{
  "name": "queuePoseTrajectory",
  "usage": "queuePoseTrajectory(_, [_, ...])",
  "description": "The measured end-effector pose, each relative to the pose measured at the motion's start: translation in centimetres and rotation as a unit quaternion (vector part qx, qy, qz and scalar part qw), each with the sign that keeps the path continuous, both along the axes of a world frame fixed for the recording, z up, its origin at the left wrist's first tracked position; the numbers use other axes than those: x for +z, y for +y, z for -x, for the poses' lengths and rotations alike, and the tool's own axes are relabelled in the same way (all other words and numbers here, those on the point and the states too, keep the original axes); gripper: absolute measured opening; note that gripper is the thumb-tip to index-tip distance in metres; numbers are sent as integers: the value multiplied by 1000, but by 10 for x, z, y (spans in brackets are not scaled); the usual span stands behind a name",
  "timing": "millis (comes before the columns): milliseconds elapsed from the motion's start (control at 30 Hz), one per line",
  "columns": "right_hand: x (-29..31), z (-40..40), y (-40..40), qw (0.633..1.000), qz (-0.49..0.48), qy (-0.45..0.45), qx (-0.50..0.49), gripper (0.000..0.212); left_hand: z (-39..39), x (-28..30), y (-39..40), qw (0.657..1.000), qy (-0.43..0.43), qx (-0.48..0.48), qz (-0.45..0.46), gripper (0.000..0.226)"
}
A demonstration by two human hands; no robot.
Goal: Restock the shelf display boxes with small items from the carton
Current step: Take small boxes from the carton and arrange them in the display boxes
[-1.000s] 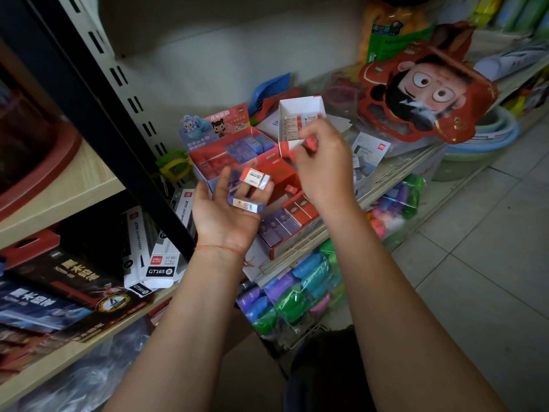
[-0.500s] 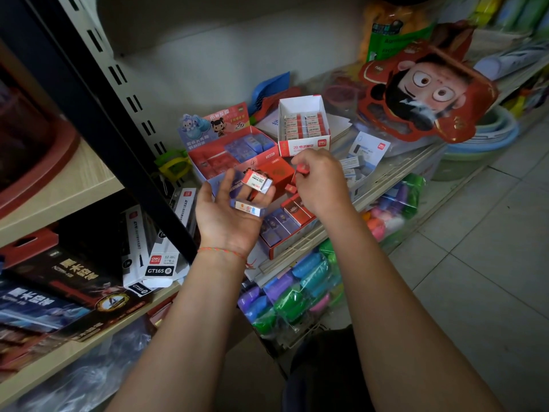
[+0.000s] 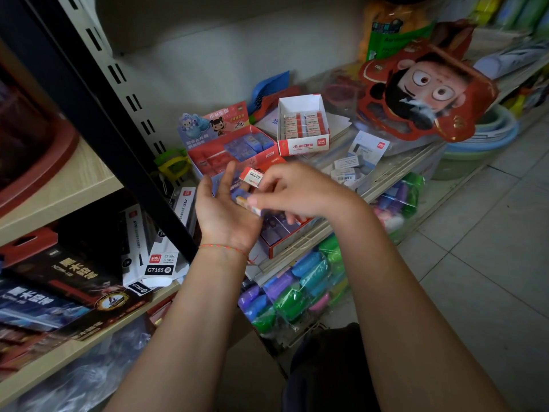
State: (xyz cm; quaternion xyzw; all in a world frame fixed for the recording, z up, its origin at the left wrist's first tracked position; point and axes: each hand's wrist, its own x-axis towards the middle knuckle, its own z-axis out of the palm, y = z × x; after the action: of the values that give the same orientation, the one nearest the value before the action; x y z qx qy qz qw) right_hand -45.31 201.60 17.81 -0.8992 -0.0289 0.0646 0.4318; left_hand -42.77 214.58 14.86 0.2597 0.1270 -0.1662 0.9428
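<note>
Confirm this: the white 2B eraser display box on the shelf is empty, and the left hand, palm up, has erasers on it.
Wrong on one count: the white 2B display box is not empty; the head view shows rows of erasers inside. The left hand is palm up with erasers on its fingers, as stated.

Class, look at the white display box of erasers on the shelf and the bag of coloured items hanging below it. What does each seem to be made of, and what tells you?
White display box: probably thin printed card, matte, with sharp folded edges and an upright flap. Bag of coloured items: likely clear plastic film, glossy, showing creases and highlights with the colours visible through it.
</note>
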Motion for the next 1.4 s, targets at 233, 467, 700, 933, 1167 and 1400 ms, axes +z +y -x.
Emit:
queuePoseTrajectory(233, [-2,-4,4,998,-55,-21,12,12,3,8,0,998,-17,25,-56,45])
queuePoseTrajectory(467, [-2,-4,-18,989,-62,-44,-130,46,8,5,5,950,-22,73,-301,11])
queuePoseTrajectory(700, [-15,-7,-16,947,-287,39,-140,13,13,2,9,887,-56,-35,-458,10])
queuePoseTrajectory(933, [-19,-6,-15,967,-236,60,-72,12,15,1,9,870,-127,-68,-472,26])
queuePoseTrajectory(1167, [-10,-2,-11,996,38,66,-53,11,9,-27,14,747,-161,2,-646,16])
queuePoseTrajectory(1400, [-19,-13,12,975,200,73,-56,9,10,-35,18,747,-154,-13,-647,25])
